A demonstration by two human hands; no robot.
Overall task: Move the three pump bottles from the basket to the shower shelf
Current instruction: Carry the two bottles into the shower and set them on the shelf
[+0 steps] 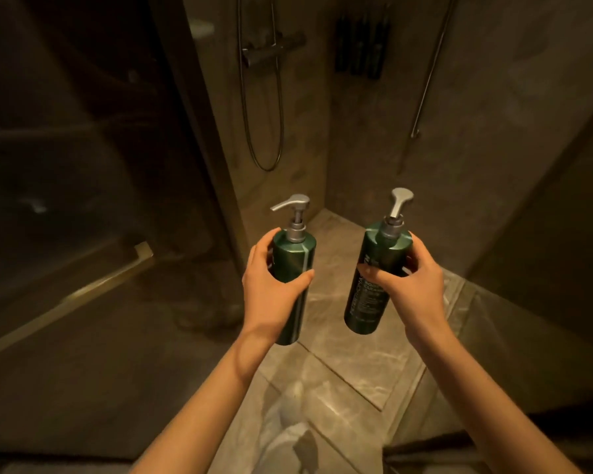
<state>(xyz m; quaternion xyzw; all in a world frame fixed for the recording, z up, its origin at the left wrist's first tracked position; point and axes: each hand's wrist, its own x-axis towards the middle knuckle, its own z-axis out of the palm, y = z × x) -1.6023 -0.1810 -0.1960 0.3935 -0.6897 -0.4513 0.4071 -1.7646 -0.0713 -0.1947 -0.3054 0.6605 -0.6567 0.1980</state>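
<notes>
I hold two dark green pump bottles with silver pumps, one in each hand, above the shower floor. My left hand [271,285] grips the left pump bottle [297,265] around its upper body; its spout points left. My right hand [406,278] grips the right pump bottle [368,295], whose white-printed label faces me and whose spout points away. Both bottles stand roughly upright, the right one tilted a little. High on the right shower wall hangs a dark wall holder [362,46] with dark bottles in it. No basket shows in this view.
A glass shower door [83,165] with a brass bottom rail stands to the left. The shower mixer and looping hose [264,97] hang on the far wall, and a grab rail [428,73] runs down the right wall. Marble floor tiles [350,371] lie below.
</notes>
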